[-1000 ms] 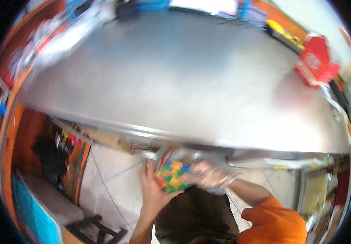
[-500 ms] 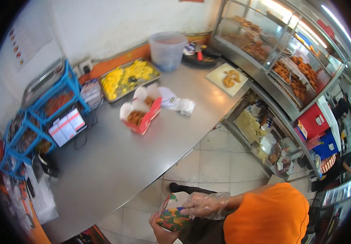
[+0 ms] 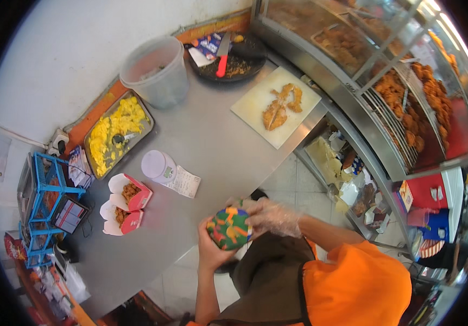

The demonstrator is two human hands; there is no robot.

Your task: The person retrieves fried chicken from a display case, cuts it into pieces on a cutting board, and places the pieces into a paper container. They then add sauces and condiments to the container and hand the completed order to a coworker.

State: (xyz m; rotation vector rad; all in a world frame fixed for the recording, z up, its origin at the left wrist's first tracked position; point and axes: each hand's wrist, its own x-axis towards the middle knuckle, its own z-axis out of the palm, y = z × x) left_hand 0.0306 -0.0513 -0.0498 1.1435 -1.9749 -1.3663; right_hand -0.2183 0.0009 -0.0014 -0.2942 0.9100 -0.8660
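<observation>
In front of my apron, near the table edge, I hold a small takeaway box (image 3: 228, 228) patterned in green, orange and red. The bare fingers of my left hand (image 3: 216, 245) wrap round its left side and underside. On the opposite side, my right hand (image 3: 273, 219), in a clear plastic glove, grips the box's edge; some of its fingertips are hidden. The inside of the box is turned out of sight. On the table beyond stand two red-and-white boxes (image 3: 137, 205) with brown fried pieces in them. Beside them is a round white scale (image 3: 157, 165) with a paper receipt (image 3: 185, 182).
A cutting board (image 3: 250, 106) holds flat fried chicken pieces. Behind it, a black pan (image 3: 233, 74) carries a red-handled knife (image 3: 223, 62). A clear bucket (image 3: 160, 89) and a tray of yellow food (image 3: 99, 171) line the wall. The glass display case (image 3: 353, 89) borders the right side.
The box has tipped so its white inside no longer shows, and my right hand has gone from its opening to its side. Both hands are higher in view, which has shifted.
</observation>
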